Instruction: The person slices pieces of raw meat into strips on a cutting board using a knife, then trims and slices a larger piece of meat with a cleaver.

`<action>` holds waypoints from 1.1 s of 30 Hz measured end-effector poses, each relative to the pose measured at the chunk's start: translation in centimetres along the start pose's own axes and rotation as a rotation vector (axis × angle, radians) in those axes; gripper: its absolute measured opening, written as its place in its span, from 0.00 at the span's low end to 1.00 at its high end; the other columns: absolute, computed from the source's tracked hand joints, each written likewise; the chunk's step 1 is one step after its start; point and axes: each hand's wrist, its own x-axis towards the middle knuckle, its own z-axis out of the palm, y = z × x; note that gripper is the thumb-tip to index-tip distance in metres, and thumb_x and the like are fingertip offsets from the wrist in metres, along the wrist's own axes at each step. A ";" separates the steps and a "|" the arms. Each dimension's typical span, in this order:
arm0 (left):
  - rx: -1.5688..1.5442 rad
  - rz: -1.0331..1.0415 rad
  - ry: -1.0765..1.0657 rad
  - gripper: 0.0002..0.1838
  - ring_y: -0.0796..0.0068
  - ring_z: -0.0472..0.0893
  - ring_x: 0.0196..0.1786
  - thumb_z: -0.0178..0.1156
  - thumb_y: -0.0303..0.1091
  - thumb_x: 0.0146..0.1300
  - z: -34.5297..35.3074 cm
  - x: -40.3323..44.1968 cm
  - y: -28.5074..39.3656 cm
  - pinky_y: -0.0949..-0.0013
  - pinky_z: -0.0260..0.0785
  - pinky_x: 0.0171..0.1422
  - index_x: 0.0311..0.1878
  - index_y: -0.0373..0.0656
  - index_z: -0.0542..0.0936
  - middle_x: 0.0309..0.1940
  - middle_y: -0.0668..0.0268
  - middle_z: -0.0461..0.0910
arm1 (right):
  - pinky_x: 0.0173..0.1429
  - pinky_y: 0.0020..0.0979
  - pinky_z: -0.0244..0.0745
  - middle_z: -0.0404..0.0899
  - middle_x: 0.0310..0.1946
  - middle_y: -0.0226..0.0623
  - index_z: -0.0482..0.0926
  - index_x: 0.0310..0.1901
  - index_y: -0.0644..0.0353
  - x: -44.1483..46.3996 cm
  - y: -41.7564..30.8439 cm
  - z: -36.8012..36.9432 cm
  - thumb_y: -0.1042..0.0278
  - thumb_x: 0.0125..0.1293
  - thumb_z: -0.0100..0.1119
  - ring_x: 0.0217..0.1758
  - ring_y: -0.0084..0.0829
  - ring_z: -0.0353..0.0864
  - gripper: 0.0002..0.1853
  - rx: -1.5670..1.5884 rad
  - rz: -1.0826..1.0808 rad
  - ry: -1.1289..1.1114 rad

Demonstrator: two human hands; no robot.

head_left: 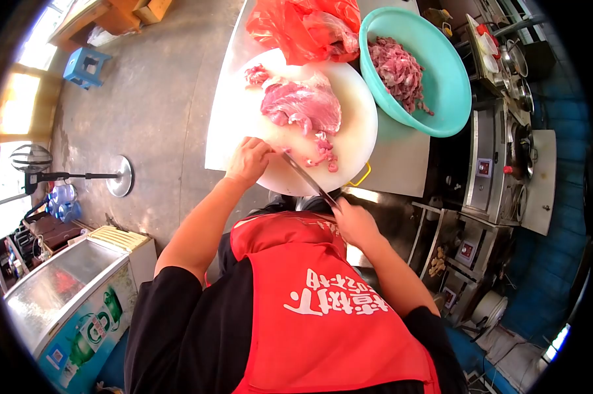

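Observation:
My right hand is wrapped round the handle of a knife, its blade slanting over the near part of a round white cutting board. At the board's left edge, my left hand has its fingertips pinched together close to the knife's tip; whatever they hold is too small to make out. Beyond both hands lies a large piece of raw pink meat. Small meat scraps trail from it toward the blade, and another small lump of meat rests at the far left of the board.
A red plastic bag with more meat sits behind the board. To its right stands a turquoise basin holding many cut meat pieces. Kitchen equipment lines the right; a blue stool and a chest freezer are left.

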 end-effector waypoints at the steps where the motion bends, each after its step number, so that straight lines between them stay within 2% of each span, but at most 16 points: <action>1: 0.000 -0.005 0.011 0.11 0.55 0.82 0.51 0.65 0.21 0.58 -0.1 0.0 0.1 0.56 0.77 0.63 0.42 0.46 0.88 0.44 0.62 0.86 | 0.48 0.63 0.79 0.87 0.37 0.60 0.75 0.54 0.58 -1.6 1.6 0.5 0.53 0.82 0.49 0.41 0.65 0.87 0.16 -0.023 0.063 -0.035; 3: -0.148 -0.364 -0.021 0.07 0.52 0.83 0.50 0.66 0.25 0.60 -0.7 0.0 0.6 0.54 0.79 0.58 0.42 0.45 0.87 0.44 0.60 0.86 | 0.49 0.63 0.79 0.87 0.37 0.60 0.76 0.54 0.58 -4.0 2.7 0.7 0.52 0.81 0.50 0.42 0.65 0.86 0.16 -0.003 0.110 -0.056; 5: -0.215 -0.367 0.041 0.06 0.50 0.84 0.50 0.66 0.26 0.61 -1.3 0.1 1.4 0.52 0.79 0.56 0.42 0.43 0.87 0.43 0.59 0.86 | 0.50 0.64 0.79 0.87 0.37 0.61 0.77 0.53 0.58 -4.3 3.1 0.9 0.51 0.81 0.51 0.42 0.66 0.86 0.17 0.030 0.163 -0.073; 7: -0.278 -0.370 0.103 0.06 0.49 0.85 0.49 0.66 0.26 0.62 -1.4 0.3 1.4 0.51 0.80 0.53 0.41 0.41 0.87 0.43 0.58 0.86 | 0.50 0.62 0.79 0.87 0.35 0.59 0.80 0.50 0.58 -3.7 3.0 0.6 0.50 0.80 0.54 0.43 0.66 0.86 0.18 0.120 0.102 -0.003; 9: -0.162 -0.304 -0.115 0.06 0.48 0.87 0.46 0.65 0.26 0.63 -1.5 0.7 0.7 0.52 0.80 0.51 0.41 0.38 0.87 0.43 0.56 0.87 | 0.50 0.61 0.79 0.87 0.35 0.59 0.81 0.48 0.59 -3.3 1.7 -0.3 0.50 0.80 0.55 0.43 0.66 0.86 0.18 0.183 0.109 0.038; 13: -0.080 -0.328 -0.305 0.07 0.50 0.88 0.44 0.66 0.27 0.63 -1.0 2.1 2.3 0.56 0.81 0.52 0.42 0.38 0.87 0.43 0.54 0.87 | 0.50 0.58 0.79 0.87 0.36 0.57 0.82 0.48 0.60 -3.7 -0.6 -0.1 0.52 0.78 0.58 0.44 0.64 0.86 0.17 0.385 0.169 0.176; 15: -0.336 -0.411 -0.244 0.06 0.57 0.88 0.42 0.67 0.28 0.64 -0.5 1.7 4.0 0.59 0.80 0.48 0.42 0.38 0.88 0.41 0.55 0.88 | 0.49 0.56 0.79 0.87 0.36 0.57 0.82 0.49 0.61 -3.7 -0.1 0.6 0.53 0.78 0.59 0.44 0.64 0.87 0.17 0.420 0.177 0.193; 17: -0.278 -0.353 -0.178 0.08 0.59 0.88 0.40 0.69 0.28 0.63 0.8 -0.1 3.8 0.60 0.80 0.47 0.45 0.39 0.87 0.40 0.57 0.88 | 0.50 0.55 0.80 0.88 0.36 0.57 0.83 0.51 0.61 -4.0 -0.1 0.8 0.53 0.78 0.59 0.45 0.64 0.87 0.17 0.479 0.194 0.220; 19: -0.246 -0.466 -0.064 0.10 0.62 0.86 0.38 0.71 0.28 0.63 0.8 -0.6 4.2 0.61 0.80 0.48 0.47 0.39 0.86 0.39 0.59 0.87 | 0.50 0.56 0.80 0.88 0.36 0.57 0.83 0.51 0.60 -4.1 -0.4 0.1 0.53 0.78 0.59 0.45 0.64 0.87 0.18 0.489 0.175 0.207; 20: -0.245 -0.463 -0.067 0.10 0.62 0.86 0.38 0.71 0.28 0.63 0.6 -0.8 4.3 0.61 0.80 0.48 0.47 0.39 0.86 0.39 0.59 0.87 | 0.50 0.56 0.80 0.88 0.37 0.57 0.83 0.52 0.60 -4.2 -0.6 -0.1 0.52 0.78 0.59 0.45 0.64 0.87 0.18 0.499 0.160 0.197; 22: -0.255 -0.582 -0.051 0.12 0.62 0.86 0.38 0.73 0.28 0.62 -0.1 -1.7 4.8 0.61 0.80 0.49 0.48 0.39 0.86 0.38 0.60 0.86 | 0.51 0.56 0.80 0.88 0.37 0.57 0.84 0.52 0.60 -4.1 -0.7 0.0 0.52 0.78 0.58 0.46 0.64 0.87 0.18 0.480 0.172 0.157; 25: -0.090 -0.466 0.036 0.12 0.63 0.85 0.37 0.73 0.28 0.61 0.2 -2.3 4.4 0.61 0.80 0.50 0.47 0.39 0.85 0.38 0.60 0.85 | 0.52 0.56 0.80 0.88 0.37 0.57 0.84 0.52 0.60 -3.9 -1.4 0.1 0.51 0.78 0.58 0.46 0.64 0.87 0.19 0.431 0.168 0.130; 29: -0.133 -0.452 0.049 0.12 0.61 0.87 0.38 0.72 0.27 0.61 0.1 -2.2 4.4 0.60 0.81 0.50 0.47 0.38 0.83 0.39 0.58 0.86 | 0.52 0.57 0.80 0.88 0.38 0.57 0.84 0.52 0.59 -3.6 -1.1 1.3 0.51 0.78 0.58 0.46 0.63 0.87 0.18 0.429 0.147 0.155; 31: -0.188 -0.467 -0.134 0.10 0.54 0.88 0.47 0.66 0.25 0.65 -0.1 -2.2 4.2 0.54 0.80 0.53 0.49 0.40 0.81 0.42 0.57 0.86 | 0.52 0.57 0.80 0.88 0.38 0.57 0.84 0.52 0.59 -3.5 -1.7 0.6 0.52 0.78 0.58 0.46 0.63 0.87 0.18 0.414 0.131 0.152; 33: -0.195 -0.493 -0.120 0.10 0.53 0.88 0.46 0.64 0.23 0.65 -0.4 -2.3 4.5 0.54 0.80 0.52 0.49 0.40 0.80 0.42 0.56 0.87 | 0.51 0.57 0.80 0.88 0.38 0.57 0.84 0.51 0.60 -3.1 -2.3 -0.2 0.52 0.79 0.58 0.46 0.62 0.87 0.17 0.401 0.116 0.153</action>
